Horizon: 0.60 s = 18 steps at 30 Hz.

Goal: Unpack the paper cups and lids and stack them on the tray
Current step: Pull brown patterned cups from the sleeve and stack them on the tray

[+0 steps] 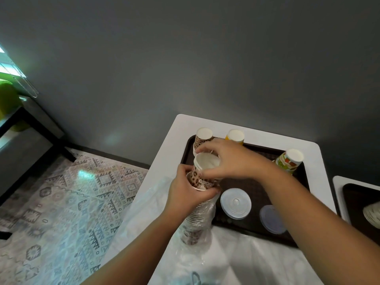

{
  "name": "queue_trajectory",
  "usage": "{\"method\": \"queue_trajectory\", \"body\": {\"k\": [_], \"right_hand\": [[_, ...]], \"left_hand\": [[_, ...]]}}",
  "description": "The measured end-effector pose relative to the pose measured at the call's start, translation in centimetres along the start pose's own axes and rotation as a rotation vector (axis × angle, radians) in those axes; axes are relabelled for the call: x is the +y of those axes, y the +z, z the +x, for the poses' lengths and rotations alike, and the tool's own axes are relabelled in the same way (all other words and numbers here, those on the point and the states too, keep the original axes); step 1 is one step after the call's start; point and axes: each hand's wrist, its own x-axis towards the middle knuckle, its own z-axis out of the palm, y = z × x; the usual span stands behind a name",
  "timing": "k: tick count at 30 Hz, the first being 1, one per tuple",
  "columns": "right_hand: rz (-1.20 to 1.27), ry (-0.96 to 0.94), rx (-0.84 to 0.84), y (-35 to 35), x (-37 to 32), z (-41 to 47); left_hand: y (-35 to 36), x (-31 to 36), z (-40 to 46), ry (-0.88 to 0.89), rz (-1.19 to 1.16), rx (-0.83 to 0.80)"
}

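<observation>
Leopard cup [202, 175] — right hand [230, 159] grips; left hand [189, 190] holds sleeve [197, 221].

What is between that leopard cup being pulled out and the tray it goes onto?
Nothing visible blocks it. The right hand grips the leopard cup just above the sleeve of cups that the left hand holds. The tray lies right behind, with bare surface between the upside-down cups and lids.
</observation>
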Motion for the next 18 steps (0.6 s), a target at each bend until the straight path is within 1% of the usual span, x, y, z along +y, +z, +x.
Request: {"method": "queue_trajectory", "body": {"k": [3,6,9,11,13,15,18], "right_hand": [[0.004,0.0,-0.023,-2.0,1.2,-0.3],[-0.004,0.036,-0.142,-2.7,2.9,-0.4],[-0.091,0.05,-0.291,-2.0,4.1,-0.1],[-0.049,0.061,-0.337,-1.1,4.8,0.3],[0.158,0.093,-0.257,-0.1,5.4,1.0],[0.431,0.139,-0.076,0.8,5.6,2.1],[0.641,0.211,0.206,2.0,5.7,4.7]], "left_hand": [[-0.5,0.1,0.0,0.003,-0.007,0.009],[-0.7,0.3,0.1,0.008,-0.007,0.011],[-0.8,0.4,0.1,0.003,0.001,0.0],[-0.8,0.4,0.2,0.0,-0.008,-0.005],[-0.9,0.3,0.3,-0.002,-0.01,0.002],[-1.0,0.2,0.5,-0.007,-0.01,0.006],[-1.1,0.1,0.8,-0.022,-0.025,-0.006]]}}
